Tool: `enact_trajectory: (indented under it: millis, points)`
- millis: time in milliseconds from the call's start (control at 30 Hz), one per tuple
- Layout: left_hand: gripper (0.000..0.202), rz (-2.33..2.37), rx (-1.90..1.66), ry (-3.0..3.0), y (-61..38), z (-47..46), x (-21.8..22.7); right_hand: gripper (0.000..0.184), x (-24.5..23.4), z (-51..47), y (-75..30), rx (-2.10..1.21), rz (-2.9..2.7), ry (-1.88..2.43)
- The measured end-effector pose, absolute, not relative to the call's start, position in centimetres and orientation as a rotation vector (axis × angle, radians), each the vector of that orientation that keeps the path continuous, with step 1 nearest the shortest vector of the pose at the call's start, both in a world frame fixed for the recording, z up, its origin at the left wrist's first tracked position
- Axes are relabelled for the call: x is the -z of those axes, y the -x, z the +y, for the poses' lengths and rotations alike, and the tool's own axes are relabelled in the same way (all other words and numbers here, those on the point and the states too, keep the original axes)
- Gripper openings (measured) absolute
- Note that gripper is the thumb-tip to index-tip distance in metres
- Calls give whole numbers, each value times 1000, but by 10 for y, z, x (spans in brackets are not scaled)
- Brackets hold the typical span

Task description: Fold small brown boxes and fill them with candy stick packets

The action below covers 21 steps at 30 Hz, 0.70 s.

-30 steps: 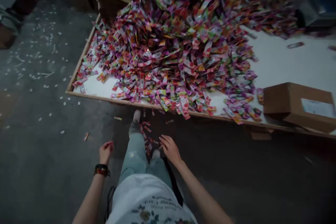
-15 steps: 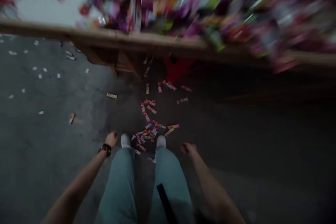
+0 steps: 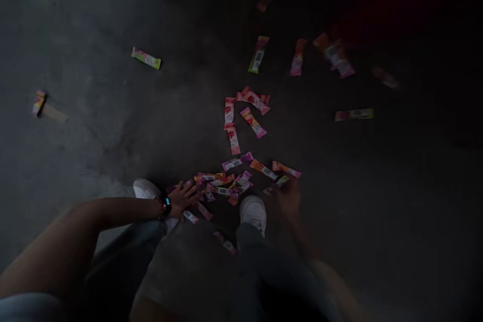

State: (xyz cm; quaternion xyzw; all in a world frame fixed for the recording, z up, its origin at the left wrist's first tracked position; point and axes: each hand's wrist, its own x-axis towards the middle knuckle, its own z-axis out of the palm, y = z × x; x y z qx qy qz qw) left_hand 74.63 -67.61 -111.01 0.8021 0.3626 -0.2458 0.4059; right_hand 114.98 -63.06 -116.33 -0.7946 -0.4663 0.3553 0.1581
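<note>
On the floor, a loose pile of small, slim, colourful wrapped packets (image 3: 222, 190) lies between my shoes. My left hand (image 3: 184, 196) rests at the left side of this pile, palm down with fingers spread, a band on its wrist. To the right of the pile, my right hand (image 3: 290, 200) is low over the floor, its fingers at a green-and-pink packet (image 3: 276, 185). That hand is dark and blurred, so whether it grips the packet is unclear. Just above it lies an orange-and-pink packet (image 3: 287, 169).
Pink packets (image 3: 233, 139) lie ahead of the pile, with several more scattered farther off. A green-and-pink packet (image 3: 146, 58) and an orange one (image 3: 38, 103) lie to the left. My white shoes (image 3: 253, 213) flank the pile. A dark red shape (image 3: 377, 15) is at upper right.
My view has dropped toward the floor, and the packet-covered table has left it. Both hands have come down to the packets; the left has gone from a loose fist to spread fingers.
</note>
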Motion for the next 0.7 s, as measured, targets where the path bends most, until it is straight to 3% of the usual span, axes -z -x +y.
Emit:
enact_trajectory:
  millis: [100,200,300,333,533,600,700]
  points:
    - [70,948,470,-1977,-747,-686,1128,39,1150,-623,-1117,-1037,-1775,2056]
    - [38,975,342,-1931,-756,-670,1126,47,1129,-623,-1077,-953,-2299,1766]
    - [40,1041,306,-1973,-769,-645,1111,82,1121,-627,-1047,-845,-2865,1301]
    - [41,1056,311,-2001,-772,-637,1107,86,1124,-626,-1040,-815,-2963,1170]
    - [27,970,332,-2246,-768,-609,1098,32,1139,-571,-1006,-640,-2992,785]
    - [29,1072,236,-2276,-761,-596,1071,27,1111,-545,-1009,-523,-2877,742]
    - [25,1410,-216,-2172,-752,-557,985,29,1035,-510,-1034,-301,-2637,732]
